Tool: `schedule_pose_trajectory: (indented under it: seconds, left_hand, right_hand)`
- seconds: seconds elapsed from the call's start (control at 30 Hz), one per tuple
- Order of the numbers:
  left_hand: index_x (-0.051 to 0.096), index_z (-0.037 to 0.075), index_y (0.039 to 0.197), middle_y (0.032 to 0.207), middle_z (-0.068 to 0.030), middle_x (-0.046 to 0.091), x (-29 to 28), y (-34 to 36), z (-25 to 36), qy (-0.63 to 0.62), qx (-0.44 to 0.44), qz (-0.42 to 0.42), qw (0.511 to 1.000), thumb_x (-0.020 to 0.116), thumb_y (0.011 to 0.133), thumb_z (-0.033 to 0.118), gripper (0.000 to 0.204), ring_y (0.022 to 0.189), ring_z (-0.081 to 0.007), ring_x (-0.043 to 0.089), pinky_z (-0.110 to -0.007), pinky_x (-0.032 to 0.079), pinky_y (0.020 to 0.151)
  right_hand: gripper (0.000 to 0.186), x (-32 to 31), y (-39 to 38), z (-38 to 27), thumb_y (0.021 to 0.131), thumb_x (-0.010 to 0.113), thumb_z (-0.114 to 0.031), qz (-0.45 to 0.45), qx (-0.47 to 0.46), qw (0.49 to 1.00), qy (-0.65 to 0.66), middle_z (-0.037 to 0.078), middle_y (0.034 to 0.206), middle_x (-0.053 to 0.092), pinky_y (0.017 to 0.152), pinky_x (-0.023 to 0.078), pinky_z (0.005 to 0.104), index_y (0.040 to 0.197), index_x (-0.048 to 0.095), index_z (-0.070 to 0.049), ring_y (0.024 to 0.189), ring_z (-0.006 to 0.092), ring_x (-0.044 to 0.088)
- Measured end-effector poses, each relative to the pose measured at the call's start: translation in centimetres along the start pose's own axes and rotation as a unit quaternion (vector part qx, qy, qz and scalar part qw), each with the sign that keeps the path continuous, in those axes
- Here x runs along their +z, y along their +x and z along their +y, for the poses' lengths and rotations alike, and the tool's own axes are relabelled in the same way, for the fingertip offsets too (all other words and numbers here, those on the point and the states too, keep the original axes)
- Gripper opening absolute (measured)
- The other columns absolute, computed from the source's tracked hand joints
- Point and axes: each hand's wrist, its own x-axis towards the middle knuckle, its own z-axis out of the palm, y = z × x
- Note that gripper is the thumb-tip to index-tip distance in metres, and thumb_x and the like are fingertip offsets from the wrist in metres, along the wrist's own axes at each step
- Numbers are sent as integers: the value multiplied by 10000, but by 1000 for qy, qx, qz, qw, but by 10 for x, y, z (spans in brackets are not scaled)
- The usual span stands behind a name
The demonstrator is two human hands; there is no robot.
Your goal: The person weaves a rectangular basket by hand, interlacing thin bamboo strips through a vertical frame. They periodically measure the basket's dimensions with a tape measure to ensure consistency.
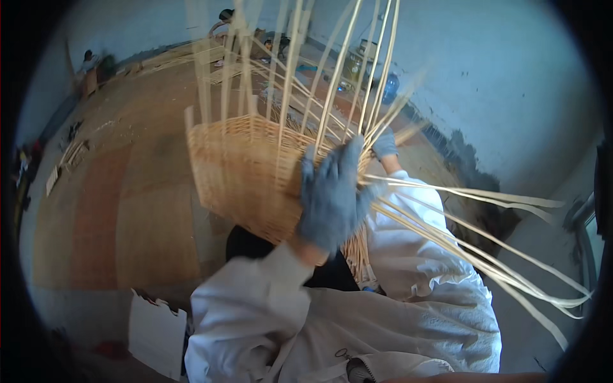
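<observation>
A half-woven basket of tan wicker rests tilted over my lap, its wall made of tight rows. Long uncut strips stand up from its rim, and more strips fan out to the right. My left hand, in a grey glove, grips the basket's near right wall, with its fingers against the weave and its thumb by the strips. Beyond it, my right hand, also in a grey glove, is at the right corner beside a blurred bunch of strips. Its fingers are mostly hidden.
Mats of brown and reddish tone cover the floor at left. A white box stands at the lower left. Farther off are a person at the back, long strips on the floor, and a blue round jug by the wall.
</observation>
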Motion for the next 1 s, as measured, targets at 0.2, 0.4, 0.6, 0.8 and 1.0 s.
schedule_pose_trajectory:
  seconds: [0.2, 0.4, 0.6, 0.8, 1.0]
  left_hand:
    - [577, 92, 1022, 1003, -132, 606, 63, 64, -49, -36, -210, -193, 958, 392, 842, 471, 459, 972, -317, 533, -413, 339, 923]
    - [620, 52, 877, 930, -162, 616, 138, 68, -95, -106, -183, -124, 969, 358, 863, 428, 459, 896, -308, 560, -382, 401, 818]
    - [656, 83, 849, 841, -125, 644, 160, 87, -155, -320, -361, -18, 876, 403, 808, 515, 502, 787, -302, 592, -361, 432, 742]
    - [508, 16, 1058, 960, -111, 553, 54, 48, -292, -297, -362, 63, 881, 351, 917, 303, 356, 828, -215, 518, -342, 432, 767]
    - [510, -15, 887, 722, -91, 566, -16, 51, -249, -472, -330, 217, 788, 449, 885, 378, 397, 563, -167, 496, -276, 444, 495]
  right_hand:
    - [246, -47, -37, 76, 856, 446, -213, -191, 25, 946, -262, 196, 878, 615, 631, 490, 362, 970, 575, -38, 742, 311, 617]
    - [407, -66, -90, 71, 830, 459, -400, -17, 182, 967, -177, 235, 918, 589, 726, 442, 440, 954, 554, -25, 841, 394, 562]
    - [497, -79, -50, 33, 835, 435, -470, 15, 121, 969, -217, 244, 904, 584, 768, 431, 442, 1103, 474, -53, 879, 402, 552]
    - [460, -44, -37, -70, 807, 478, -495, -90, -200, 961, -169, 125, 906, 624, 747, 452, 391, 1125, 545, -169, 833, 302, 591]
    - [436, -33, -13, -108, 807, 451, -527, -172, -206, 938, -218, 104, 846, 630, 681, 453, 375, 1004, 606, -171, 788, 277, 595]
